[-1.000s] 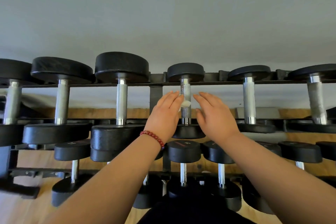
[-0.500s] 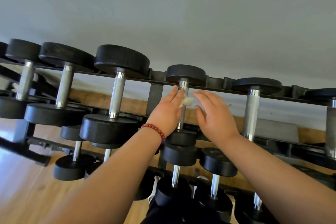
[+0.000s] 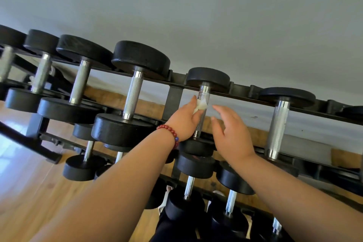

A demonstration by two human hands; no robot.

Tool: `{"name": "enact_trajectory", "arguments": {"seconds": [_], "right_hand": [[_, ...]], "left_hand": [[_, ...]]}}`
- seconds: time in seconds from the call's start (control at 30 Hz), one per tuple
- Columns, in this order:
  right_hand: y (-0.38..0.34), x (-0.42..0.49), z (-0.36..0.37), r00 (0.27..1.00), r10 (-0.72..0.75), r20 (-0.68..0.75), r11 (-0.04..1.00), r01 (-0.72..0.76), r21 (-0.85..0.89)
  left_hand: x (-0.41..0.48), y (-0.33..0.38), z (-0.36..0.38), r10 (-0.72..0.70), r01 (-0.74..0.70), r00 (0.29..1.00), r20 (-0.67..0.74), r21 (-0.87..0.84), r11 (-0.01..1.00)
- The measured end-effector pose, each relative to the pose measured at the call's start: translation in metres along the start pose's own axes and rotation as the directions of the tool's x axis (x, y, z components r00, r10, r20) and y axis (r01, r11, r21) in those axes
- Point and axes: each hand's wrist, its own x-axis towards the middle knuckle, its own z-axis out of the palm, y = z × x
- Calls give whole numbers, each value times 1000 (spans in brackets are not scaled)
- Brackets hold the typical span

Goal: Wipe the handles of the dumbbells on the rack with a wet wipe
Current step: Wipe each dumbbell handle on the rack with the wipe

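Observation:
A black rack [image 3: 175, 96] carries several black dumbbells with silver handles on its top tier. My left hand [image 3: 183, 119], with a red bead bracelet on the wrist, presses a small crumpled white wet wipe [image 3: 201, 105] against the knurled handle [image 3: 202, 108] of a small dumbbell at the middle. The fingers pinch the wipe at the handle's upper half. My right hand [image 3: 230, 132] hovers just right of the same handle, fingers spread and loosely bent, holding nothing.
Larger dumbbells [image 3: 133, 92] sit to the left and another dumbbell [image 3: 279, 124] to the right on the same tier. Smaller dumbbells [image 3: 189, 182] fill the lower tier. A grey wall rises behind, and wooden floor [image 3: 29, 182] lies at the left.
The view has swung and tilted left. My left hand with the wipe has slid up the handle toward its top. My right hand has drawn slightly away from the handle.

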Motion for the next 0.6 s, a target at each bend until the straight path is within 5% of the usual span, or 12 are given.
{"name": "enact_trajectory", "arguments": {"seconds": [0.23, 0.43, 0.6], "right_hand": [[4, -24, 37, 975, 212, 62, 955, -220, 196], [-1, -28, 46, 968, 249, 34, 945, -251, 211], [-6, -28, 59, 965, 263, 15, 928, -257, 271]], "left_hand": [[16, -11, 0, -5, 4, 1000, -18, -99, 995], [19, -24, -1, 19, -28, 996, -85, -108, 994], [20, -33, -6, -138, 111, 990, -35, -416, 902]]}}
